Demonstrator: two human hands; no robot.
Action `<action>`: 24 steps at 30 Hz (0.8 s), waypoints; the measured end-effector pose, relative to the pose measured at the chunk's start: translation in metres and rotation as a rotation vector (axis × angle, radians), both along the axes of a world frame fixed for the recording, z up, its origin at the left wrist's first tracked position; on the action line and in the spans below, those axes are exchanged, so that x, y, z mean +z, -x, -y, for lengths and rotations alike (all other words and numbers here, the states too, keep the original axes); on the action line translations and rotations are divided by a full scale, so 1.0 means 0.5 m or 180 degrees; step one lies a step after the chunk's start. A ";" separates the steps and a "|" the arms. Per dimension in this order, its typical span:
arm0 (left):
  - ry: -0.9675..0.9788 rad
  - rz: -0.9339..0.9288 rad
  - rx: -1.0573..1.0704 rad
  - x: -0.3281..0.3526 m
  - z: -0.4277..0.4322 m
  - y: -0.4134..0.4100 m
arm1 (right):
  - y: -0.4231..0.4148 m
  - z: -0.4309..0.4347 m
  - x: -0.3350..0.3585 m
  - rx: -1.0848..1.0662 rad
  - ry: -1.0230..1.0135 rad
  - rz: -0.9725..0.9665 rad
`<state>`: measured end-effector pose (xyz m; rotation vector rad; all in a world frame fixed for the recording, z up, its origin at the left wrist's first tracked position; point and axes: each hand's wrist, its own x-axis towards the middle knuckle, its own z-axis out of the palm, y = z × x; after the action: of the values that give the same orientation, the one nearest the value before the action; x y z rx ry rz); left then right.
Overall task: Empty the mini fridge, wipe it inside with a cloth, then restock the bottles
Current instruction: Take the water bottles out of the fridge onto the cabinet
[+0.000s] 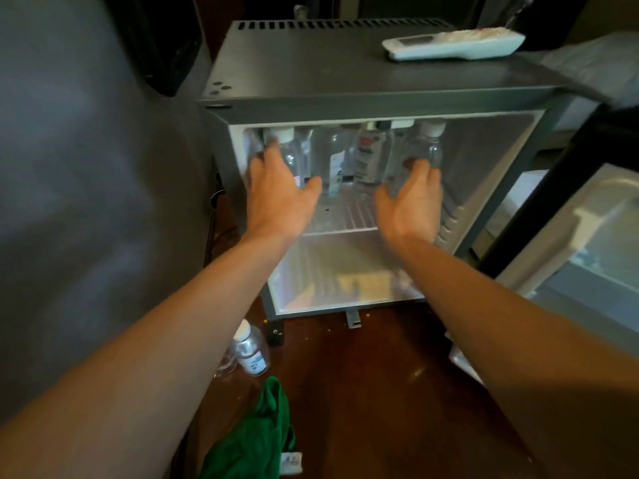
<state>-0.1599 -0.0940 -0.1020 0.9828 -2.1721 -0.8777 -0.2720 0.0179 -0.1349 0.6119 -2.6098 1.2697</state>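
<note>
The grey mini fridge stands open in front of me. Several clear plastic bottles stand on its wire shelf. My left hand wraps around the leftmost bottle, fingers on its side. At the right end of the row, my right hand curls around another bottle. Between them stand a bottle with a blue label and one with a red label. One more bottle stands on the floor at the left. A green cloth lies on the floor near me.
The fridge door hangs open at the right. A white remote lies on the fridge top. The lower compartment shows a yellowish reflection. A grey wall runs close on the left. The floor is dark wood with crumbs.
</note>
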 end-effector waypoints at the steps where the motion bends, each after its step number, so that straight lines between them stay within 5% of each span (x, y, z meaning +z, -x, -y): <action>1: 0.0017 -0.0030 0.0179 0.005 0.002 0.020 | 0.024 -0.003 0.016 -0.0188 0.0107 -0.0020; 9: 0.0361 0.0044 0.0833 -0.006 0.052 0.088 | 0.141 0.025 0.072 -0.0340 0.0410 0.0505; 19: 0.1857 0.0903 -0.0892 -0.013 -0.084 -0.012 | -0.021 -0.047 0.046 0.0850 -0.0384 -0.0965; 24: 0.0836 0.0366 -0.1184 -0.029 -0.102 -0.114 | -0.104 -0.086 0.000 0.0730 -0.0338 -0.0587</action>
<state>-0.1031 -0.0427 -0.1165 0.5207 -2.5388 -0.6833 -0.2199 0.0610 -0.1351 1.0211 -2.5217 1.0772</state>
